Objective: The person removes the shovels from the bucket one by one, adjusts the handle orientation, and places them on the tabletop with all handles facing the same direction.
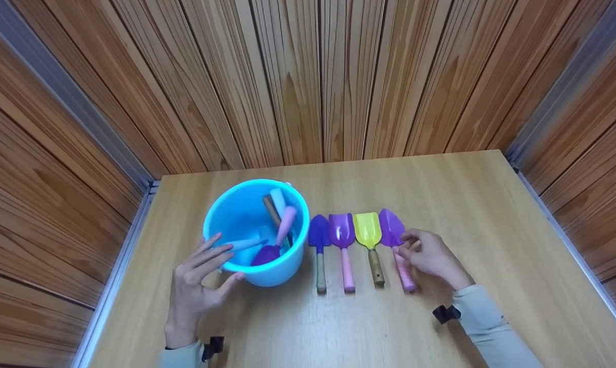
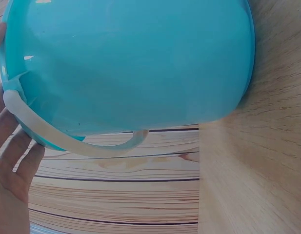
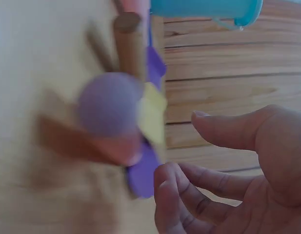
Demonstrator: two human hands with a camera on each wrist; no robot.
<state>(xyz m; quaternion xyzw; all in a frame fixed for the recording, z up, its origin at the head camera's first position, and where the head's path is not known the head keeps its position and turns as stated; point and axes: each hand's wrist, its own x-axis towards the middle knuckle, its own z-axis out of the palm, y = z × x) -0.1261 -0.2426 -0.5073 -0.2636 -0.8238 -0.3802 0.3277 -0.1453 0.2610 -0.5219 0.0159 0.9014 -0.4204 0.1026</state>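
A light blue bucket (image 1: 282, 273) stands on the table with several small garden tools inside, among them a purple shovel with a pink handle (image 1: 286, 225). Over its near left rim lie the fairly straight fingers of my left hand (image 1: 195, 286); the left wrist view shows them by the white bucket handle (image 2: 57, 136). To the bucket's right, a row holds a dark blue trowel (image 1: 319, 232), a purple shovel (image 1: 342, 230), a yellow shovel (image 1: 368, 229) and a purple pointed trowel (image 1: 391, 227). Beside that last trowel is my right hand (image 1: 433, 258), loosely bent, thumb and fingers apart, holding nothing.
The wooden table (image 1: 333, 337) meets a wood-plank wall (image 1: 308, 87) at the back. Plank panels with metal edge strips (image 1: 114, 266) stand at the left and right sides. Inside the bucket, a brown handle (image 1: 271, 208) and a pale blue handle (image 1: 277, 199) lean against the far side.
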